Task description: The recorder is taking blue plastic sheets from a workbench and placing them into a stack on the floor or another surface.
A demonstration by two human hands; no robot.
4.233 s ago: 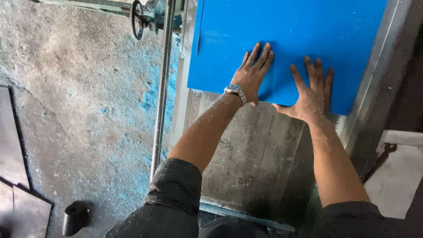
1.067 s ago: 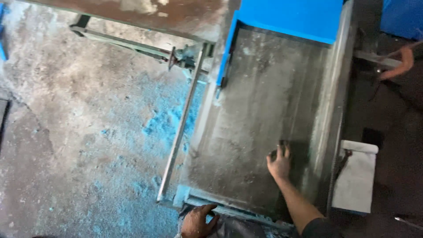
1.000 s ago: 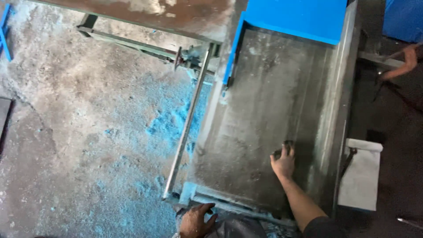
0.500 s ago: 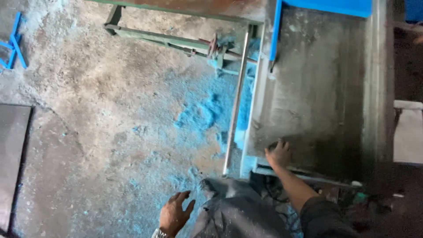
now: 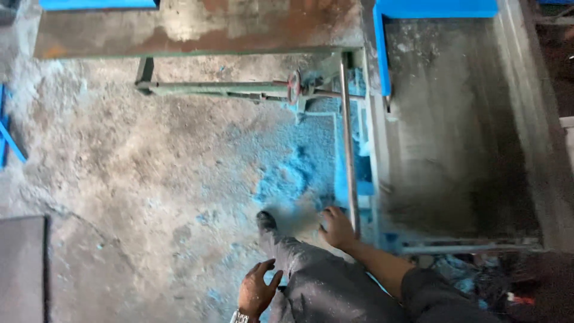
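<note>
Here, seen from above, a person stands on a rough concrete floor [image 5: 137, 179] beside a metal machine bed. The right hand [image 5: 338, 228], at about five o'clock in the view, rests at the lower end of a long steel rod [image 5: 348, 143] that runs up along the left edge of the bed toward twelve o'clock. Its fingers are curled loosely beside the rod, likely for balance while leaning; whether they close around it I cannot tell, as motion blur smears the spot. The left hand [image 5: 257, 291], at six o'clock, hangs free with fingers spread and slightly bent, holding nothing, a wristwatch [image 5: 239, 316] just showing at the frame's bottom edge. It hovers just beside the person's grey trouser leg [image 5: 311, 275], whose dark shoe [image 5: 266, 221] points toward eleven o'clock.

The worktop [image 5: 454, 149], a dull grey steel surface, fills the right side from one to four o'clock. A bright blue sheet [image 5: 436, 8] lies at its top end, at one o'clock. Blue dust [image 5: 293, 173] lies thick on the floor beside the rod. A small red handwheel [image 5: 293, 88] sits on a green crossbar [image 5: 209, 88] at twelve o'clock, below a rusty steel plate [image 5: 197, 27].
</note>
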